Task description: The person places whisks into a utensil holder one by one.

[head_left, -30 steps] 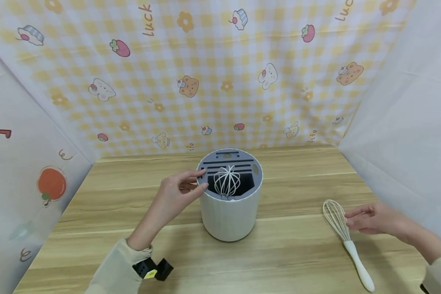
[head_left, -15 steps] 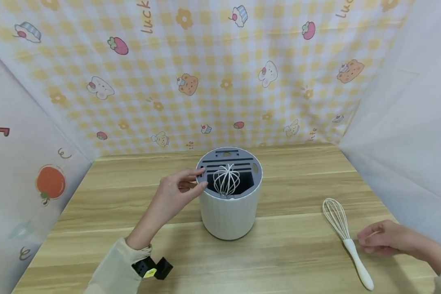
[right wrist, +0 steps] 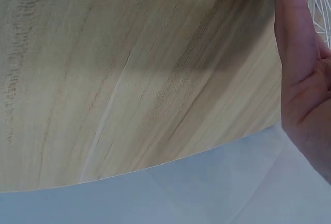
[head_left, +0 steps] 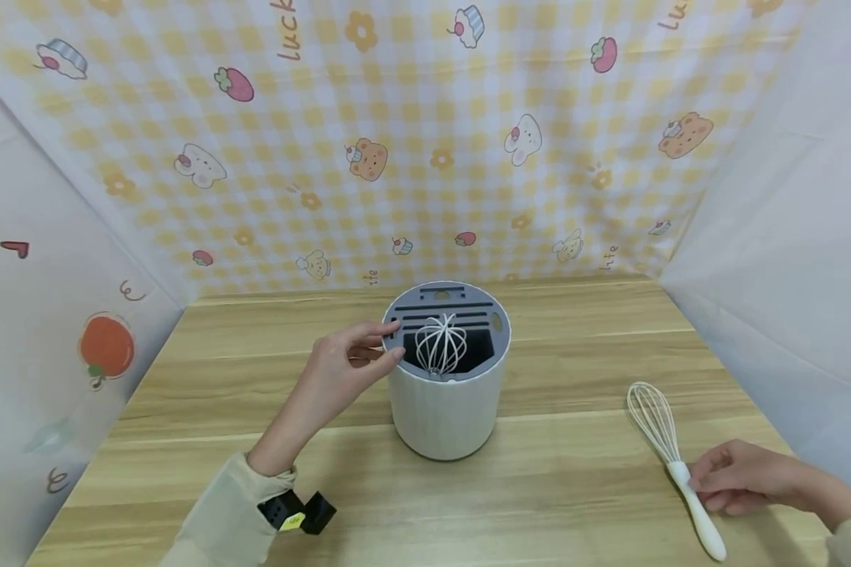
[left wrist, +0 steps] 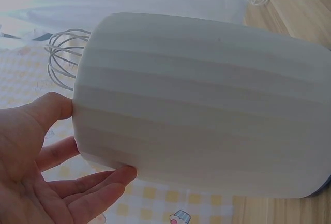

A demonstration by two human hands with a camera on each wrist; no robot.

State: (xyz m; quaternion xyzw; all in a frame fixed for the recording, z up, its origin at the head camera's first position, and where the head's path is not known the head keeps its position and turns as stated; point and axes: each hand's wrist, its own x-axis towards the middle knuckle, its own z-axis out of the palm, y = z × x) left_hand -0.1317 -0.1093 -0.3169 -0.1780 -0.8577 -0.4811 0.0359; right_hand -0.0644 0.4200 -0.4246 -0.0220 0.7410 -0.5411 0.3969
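Note:
In the head view a white ribbed utensil holder (head_left: 445,417) with a grey slotted top (head_left: 461,299) stands upright at the middle of the table. The wire loops of one whisk (head_left: 441,345) stick up from its large front opening. My left hand (head_left: 351,362) touches the holder's left rim, thumb and forefinger spread; the left wrist view shows its fingers (left wrist: 103,195) fairly straight against the side. A second whisk (head_left: 681,472) with a white handle lies flat on the right. My right hand (head_left: 745,476) is beside it, thumb and forefinger right at the upper handle.
The wooden table (head_left: 553,472) meets a yellow checked cloth (head_left: 440,189) behind the holder. White sheets (head_left: 794,236) hang at both sides. A black device (head_left: 294,512) is strapped on the left wrist.
My right hand has moved from beside the lying whisk's wires down toward me to its handle. The left hand, the holder and both whisks have kept their places.

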